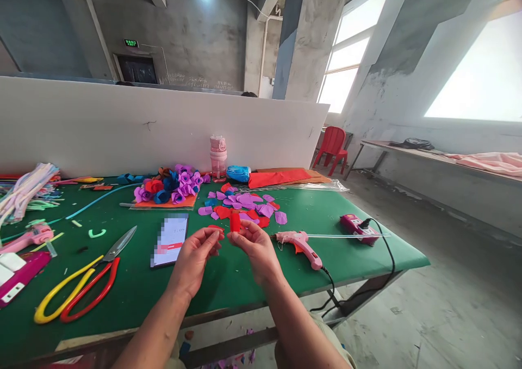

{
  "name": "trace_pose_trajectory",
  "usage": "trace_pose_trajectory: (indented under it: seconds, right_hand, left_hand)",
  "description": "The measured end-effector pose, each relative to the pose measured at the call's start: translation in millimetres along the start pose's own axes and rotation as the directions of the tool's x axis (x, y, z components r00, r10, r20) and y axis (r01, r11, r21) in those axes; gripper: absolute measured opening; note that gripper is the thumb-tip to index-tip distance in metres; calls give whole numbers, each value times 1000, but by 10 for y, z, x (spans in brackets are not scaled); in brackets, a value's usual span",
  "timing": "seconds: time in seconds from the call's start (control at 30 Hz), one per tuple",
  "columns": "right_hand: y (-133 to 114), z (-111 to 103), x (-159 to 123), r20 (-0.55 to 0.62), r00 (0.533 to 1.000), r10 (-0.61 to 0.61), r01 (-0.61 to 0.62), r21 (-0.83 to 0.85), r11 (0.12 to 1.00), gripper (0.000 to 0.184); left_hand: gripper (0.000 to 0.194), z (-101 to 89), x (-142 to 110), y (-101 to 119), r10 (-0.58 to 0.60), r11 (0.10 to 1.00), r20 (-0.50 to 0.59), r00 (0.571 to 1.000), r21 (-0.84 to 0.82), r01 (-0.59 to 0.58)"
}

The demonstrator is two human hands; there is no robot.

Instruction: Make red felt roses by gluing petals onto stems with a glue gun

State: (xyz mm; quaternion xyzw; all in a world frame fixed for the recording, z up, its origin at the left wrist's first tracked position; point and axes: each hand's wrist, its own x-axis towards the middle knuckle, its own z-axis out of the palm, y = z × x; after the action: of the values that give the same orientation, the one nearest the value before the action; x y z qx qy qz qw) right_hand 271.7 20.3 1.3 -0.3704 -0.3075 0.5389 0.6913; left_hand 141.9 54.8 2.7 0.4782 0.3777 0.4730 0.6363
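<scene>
My left hand [198,251] is closed in a pinch over the green table, with a small red petal [216,227] showing at its fingertips. Close beside it, my right hand [253,243] pinches a red rolled piece [235,221], which looks like paper or thin foam and stands upright. The hands are slightly apart. Just beyond them lies a loose pile of purple, red and blue petals [244,200]. To the right of my right hand, a pink glue gun [299,242] rests on its side with a clear glue stick in its back.
Yellow-and-red scissors [92,282] and a phone [169,241] lie left of my hands. Finished paper flowers [171,184], a pink bottle [218,157] and red sheets [279,178] stand along the white partition [163,124]. A power strip [359,229] with a black cord sits right.
</scene>
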Motion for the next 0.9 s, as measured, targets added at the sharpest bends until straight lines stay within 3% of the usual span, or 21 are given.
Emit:
trace_pose_trajectory:
  seconds: [0.1, 0.27, 0.77, 0.9]
  right_hand:
    - [29, 8, -36, 79, 992, 101, -107, 77, 991, 42]
    - [98, -4, -41, 175, 972, 156, -180, 128, 975, 39]
    - [97, -9, -56, 221, 947, 231, -266, 140, 954, 38]
    - [116, -9, -54, 229, 945, 234, -267, 129, 955, 37]
  left_hand:
    - [21, -60, 39, -13, -12, 1000, 57, 998, -28, 13]
    - [16, -42, 13, -8, -65, 983, 225, 972, -152, 101]
    - [13, -66, 18, -14, -95, 969, 231, 968, -203, 144]
    - [13, -67, 16, -11, -99, 971, 176, 979, -197, 134]
